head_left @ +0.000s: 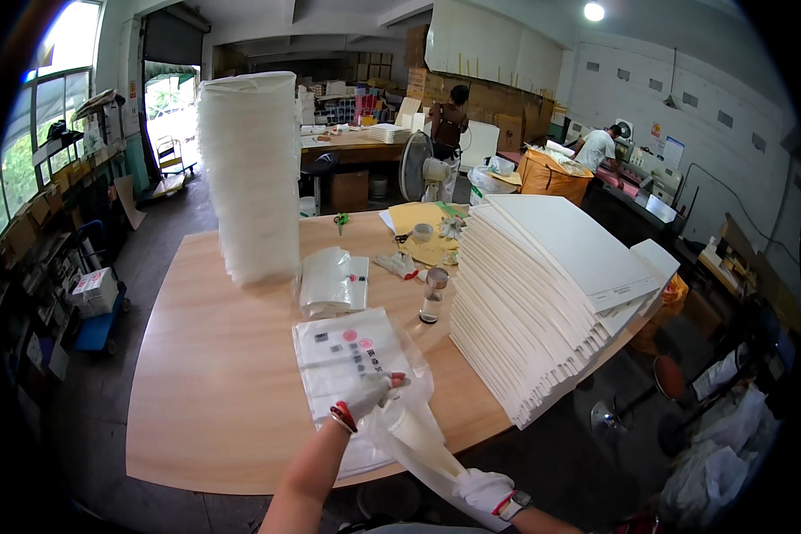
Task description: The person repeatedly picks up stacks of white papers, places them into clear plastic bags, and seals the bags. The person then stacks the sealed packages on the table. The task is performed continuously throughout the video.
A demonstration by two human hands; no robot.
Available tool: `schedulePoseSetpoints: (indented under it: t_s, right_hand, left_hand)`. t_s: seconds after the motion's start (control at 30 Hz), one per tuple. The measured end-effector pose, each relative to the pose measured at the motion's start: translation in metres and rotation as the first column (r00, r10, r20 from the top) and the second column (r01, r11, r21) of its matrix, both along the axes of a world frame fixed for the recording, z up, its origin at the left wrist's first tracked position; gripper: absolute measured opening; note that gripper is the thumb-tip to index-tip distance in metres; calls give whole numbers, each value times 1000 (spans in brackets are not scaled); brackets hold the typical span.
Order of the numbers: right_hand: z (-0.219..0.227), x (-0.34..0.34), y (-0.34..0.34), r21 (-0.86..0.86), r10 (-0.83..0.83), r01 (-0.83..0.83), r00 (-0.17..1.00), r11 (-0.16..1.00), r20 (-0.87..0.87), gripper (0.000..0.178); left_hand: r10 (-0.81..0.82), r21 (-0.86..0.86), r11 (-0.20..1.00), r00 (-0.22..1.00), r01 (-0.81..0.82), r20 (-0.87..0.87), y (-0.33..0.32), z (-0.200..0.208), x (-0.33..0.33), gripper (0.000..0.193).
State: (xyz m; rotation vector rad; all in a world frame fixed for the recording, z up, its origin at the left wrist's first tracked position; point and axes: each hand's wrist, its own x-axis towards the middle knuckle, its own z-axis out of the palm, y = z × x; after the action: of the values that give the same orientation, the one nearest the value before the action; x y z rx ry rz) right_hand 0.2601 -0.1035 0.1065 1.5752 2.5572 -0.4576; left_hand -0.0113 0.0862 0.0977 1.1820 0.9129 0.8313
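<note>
The left hand (371,394) seems to pinch the clear bag (379,431); I can't tell the right hand's (484,490) grip. Pulling hard could rip the thin plastic.

White wall (627,76), sunlit window (69,96), grey floor (89,427)

The left hand (365,396) wears a thin white work glove with a red cuff, and just behind it a pale, shiny bangle rings the wrist. The left forearm (310,478) is bare. The right hand (484,489) has a matching white glove, red-edged at the wrist, beside a pale-cased wristwatch (513,505) with a dark face.
</note>
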Motion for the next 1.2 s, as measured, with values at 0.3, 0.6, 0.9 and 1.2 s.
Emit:
schedulePoseSetpoints:
  t_s: [0.3,0.6,0.9,1.2]
  right_hand:
    - [-35,-22,90,-230,-445,396,867,889,-226,40]
    - [-71,-36,176,-49,-412,409,901,911,-136,37]
    - [-35,-23,125,-249,-156,144,987,958,-33,68]
    - [-108,42,-19,-482,-234,123,956,867,-176,50]
  left_hand:
    - [250,462,883,749,85,-614,-100,-3,109,44]
    - [846,795,401,148,455,-512,-94,-86,16,37]
    - [717,281,671,505,-686,-480,-148,-106,-17,7]
    - [269,59,948,686,-313,-676,-305,-43,1,16]
